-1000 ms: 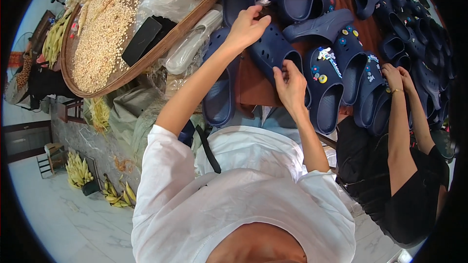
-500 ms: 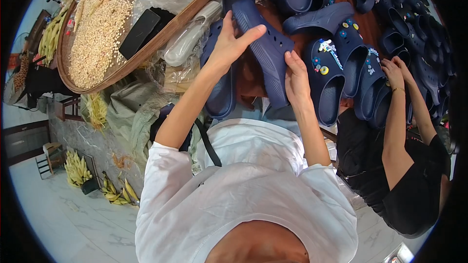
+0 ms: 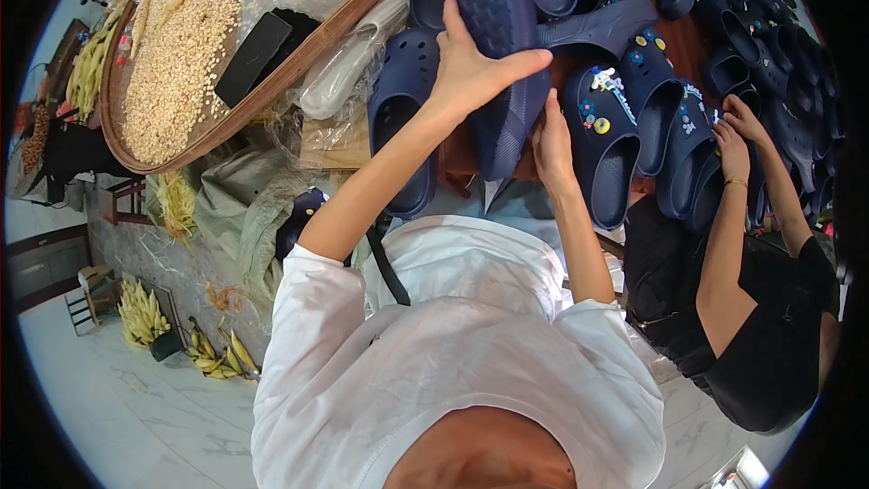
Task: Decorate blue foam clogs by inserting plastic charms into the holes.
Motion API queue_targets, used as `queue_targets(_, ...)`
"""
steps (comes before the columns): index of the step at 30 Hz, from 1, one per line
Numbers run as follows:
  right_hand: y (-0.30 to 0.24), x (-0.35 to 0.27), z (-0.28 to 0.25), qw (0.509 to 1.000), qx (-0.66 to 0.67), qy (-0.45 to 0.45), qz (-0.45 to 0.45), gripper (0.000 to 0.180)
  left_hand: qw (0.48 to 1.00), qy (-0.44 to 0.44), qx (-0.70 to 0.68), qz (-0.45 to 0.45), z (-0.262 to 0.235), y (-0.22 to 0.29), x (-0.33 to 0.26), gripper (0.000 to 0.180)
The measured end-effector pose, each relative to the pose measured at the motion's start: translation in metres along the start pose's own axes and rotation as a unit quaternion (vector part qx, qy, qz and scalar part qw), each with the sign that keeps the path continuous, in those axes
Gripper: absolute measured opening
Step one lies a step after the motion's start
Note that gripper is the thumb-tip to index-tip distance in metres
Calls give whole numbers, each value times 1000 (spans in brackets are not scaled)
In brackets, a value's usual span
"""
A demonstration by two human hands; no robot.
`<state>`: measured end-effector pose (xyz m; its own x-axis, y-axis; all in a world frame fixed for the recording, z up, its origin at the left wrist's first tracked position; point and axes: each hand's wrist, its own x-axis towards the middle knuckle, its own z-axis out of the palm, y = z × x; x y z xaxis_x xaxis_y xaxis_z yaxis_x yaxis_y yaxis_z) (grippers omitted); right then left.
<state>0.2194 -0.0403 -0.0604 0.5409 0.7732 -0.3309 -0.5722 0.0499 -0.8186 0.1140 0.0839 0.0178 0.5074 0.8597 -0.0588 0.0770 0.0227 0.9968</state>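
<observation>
A navy blue clog (image 3: 503,23) is held up before me, turned so its textured sole shows. My left hand (image 3: 472,71) grips it from the left, thumb across the sole and fingers partly hidden behind. My right hand (image 3: 551,149) closes on its lower right side, some fingers out of sight. To the left lies a plain navy clog (image 3: 407,68) with vent holes. On the right sits a navy clog (image 3: 608,140) decorated with a white figure and flower charms. Another clog (image 3: 597,25) rests on its side behind it.
A round woven tray (image 3: 258,95) of corn kernels holds a black box (image 3: 258,59). Clear plastic packaging (image 3: 348,68) lies beside it. Many navy clogs fill the right. A co-worker's hands (image 3: 735,131) work at the decorated clogs. Corn cobs (image 3: 222,358) lie on the floor.
The held clog has been turned from its side so that its sole faces up. My left hand has shifted right with it. The co-worker's hands have moved slightly.
</observation>
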Motion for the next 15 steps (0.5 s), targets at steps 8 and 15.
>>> queue_targets(8, 21, 4, -33, 951, -276, -52, -132, 18, 964, 18, 219, 149, 15, 24, -10, 147)
queue_targets(15, 13, -8, -25, 840, -480, -10, -252, 14, 962, -18, 240, 128, 4, 62, -19, 133)
